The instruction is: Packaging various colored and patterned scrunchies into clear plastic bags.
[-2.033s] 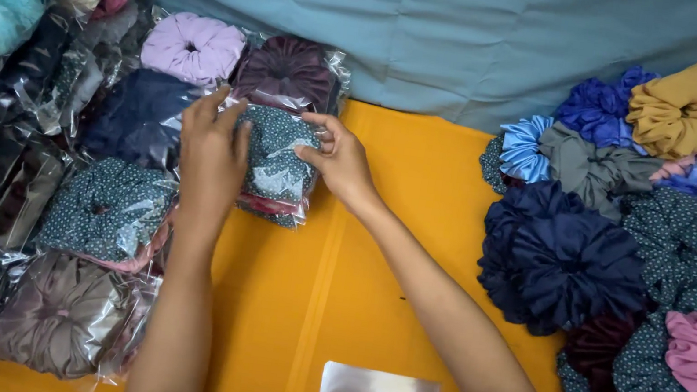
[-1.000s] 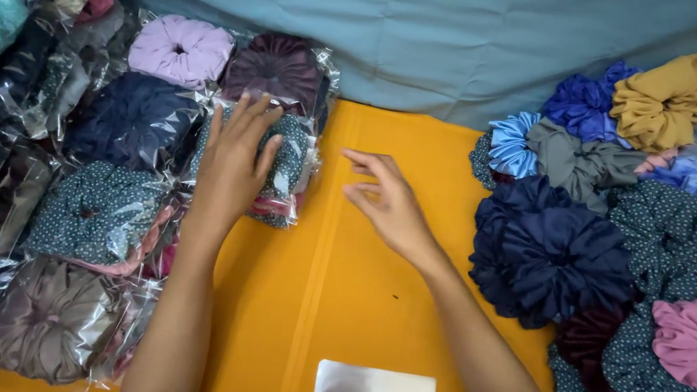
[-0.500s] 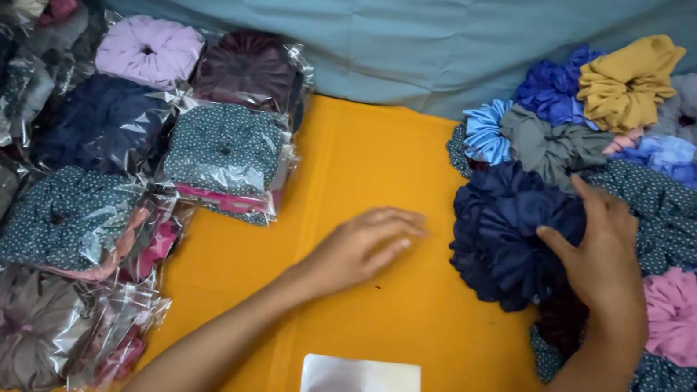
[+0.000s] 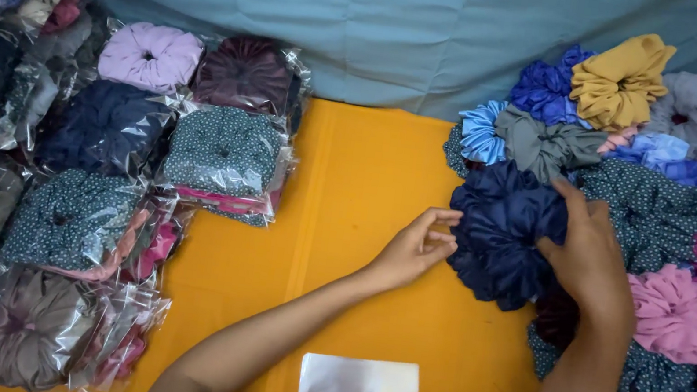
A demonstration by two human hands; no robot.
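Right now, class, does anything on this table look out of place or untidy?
Nothing looks damaged or spilled. The loose scrunchies on the right lie in a jumbled heap, while the bagged ones on the left sit in neat stacks.

Both bare forearms rise from the 6 o'clock edge of the view. The left arm slants up toward 2 o'clock, its wrist nearly straight, and the left hand lies palm-down with the fingers loosely curled and the thumb and forefinger drawn close together, pointing toward 3 o'clock. The right arm runs almost straight toward 12 o'clock; the right hand is cupped, knuckles up, fingers bent and closing toward 10 o'clock.
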